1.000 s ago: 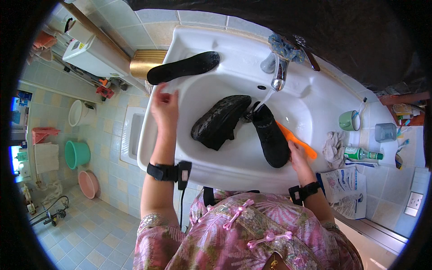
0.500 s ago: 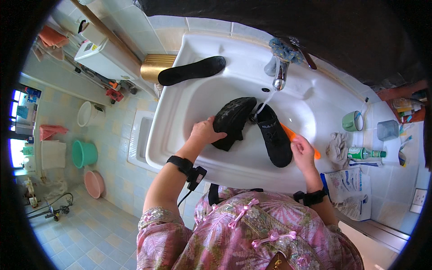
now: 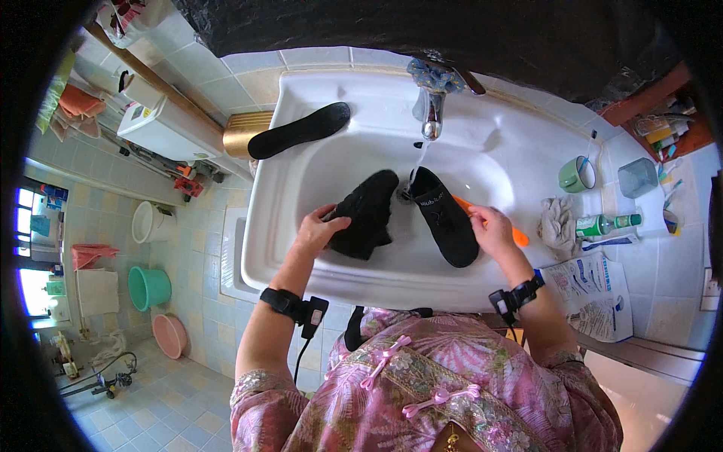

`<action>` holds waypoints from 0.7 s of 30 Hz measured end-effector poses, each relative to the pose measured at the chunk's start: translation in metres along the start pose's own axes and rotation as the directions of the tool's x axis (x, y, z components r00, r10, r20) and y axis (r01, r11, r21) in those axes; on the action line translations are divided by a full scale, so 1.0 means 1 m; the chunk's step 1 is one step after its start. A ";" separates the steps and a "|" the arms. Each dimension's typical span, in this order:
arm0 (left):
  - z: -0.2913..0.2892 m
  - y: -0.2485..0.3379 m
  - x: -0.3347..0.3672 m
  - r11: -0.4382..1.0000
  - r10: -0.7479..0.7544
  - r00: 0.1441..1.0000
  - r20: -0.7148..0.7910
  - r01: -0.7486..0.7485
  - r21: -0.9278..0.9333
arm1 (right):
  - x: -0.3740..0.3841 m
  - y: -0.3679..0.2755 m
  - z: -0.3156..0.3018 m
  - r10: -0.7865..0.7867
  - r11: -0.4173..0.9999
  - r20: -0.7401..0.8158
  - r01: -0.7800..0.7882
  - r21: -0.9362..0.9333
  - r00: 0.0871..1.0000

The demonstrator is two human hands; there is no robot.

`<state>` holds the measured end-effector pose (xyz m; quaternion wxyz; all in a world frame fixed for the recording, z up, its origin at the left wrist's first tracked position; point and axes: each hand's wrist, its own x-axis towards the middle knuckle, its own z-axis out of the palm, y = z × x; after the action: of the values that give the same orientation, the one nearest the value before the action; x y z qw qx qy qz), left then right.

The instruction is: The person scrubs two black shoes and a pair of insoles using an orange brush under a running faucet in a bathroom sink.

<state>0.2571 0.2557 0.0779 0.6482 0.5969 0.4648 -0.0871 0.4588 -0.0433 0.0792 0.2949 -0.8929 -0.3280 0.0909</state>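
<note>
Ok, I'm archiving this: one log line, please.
left hand: holding black fabric shoe; right hand: over long orange tool; silver metal faucet: running

I lose the left hand's [image 3: 316,227] fingertips against the left black shoe [image 3: 365,215]. The right hand [image 3: 495,230] and right black shoe [image 3: 448,230] cover parts of the orange tool [image 3: 520,236], so I can't tell its full shape. The black sheet [image 3: 376,30] runs off the top edge, the floral blouse [image 3: 437,358] off the bottom. Items on the wooden shelf [image 3: 648,96] are too small for me to identify.
</note>
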 end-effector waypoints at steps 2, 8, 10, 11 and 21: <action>-0.011 -0.009 0.003 0.757 0.452 0.889 -0.074 -0.338 0.560 | 0.005 0.025 -0.005 -0.142 0.933 0.023 0.142 -0.332 0.990; 0.010 0.033 -0.028 0.279 0.798 0.599 0.069 -0.468 0.839 | 0.012 0.041 -0.009 0.177 0.857 0.355 0.033 -0.514 0.918; 0.014 0.039 -0.026 0.253 0.789 0.605 0.104 -0.475 0.843 | 0.015 0.048 -0.006 0.138 0.878 0.353 0.050 -0.475 0.925; 0.015 0.040 -0.026 0.239 0.770 0.624 0.135 -0.479 0.845 | 0.015 0.052 -0.007 0.140 0.880 0.347 0.044 -0.473 0.927; 0.019 0.024 -0.016 0.268 0.761 0.626 0.172 -0.544 0.795 | -0.006 -0.016 -0.035 0.201 0.972 0.114 -0.213 0.100 0.973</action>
<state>0.2736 0.2394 0.1032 0.2257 0.9586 0.1594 0.0688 0.4581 -0.0541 0.1164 0.3160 -0.8984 -0.2422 0.1853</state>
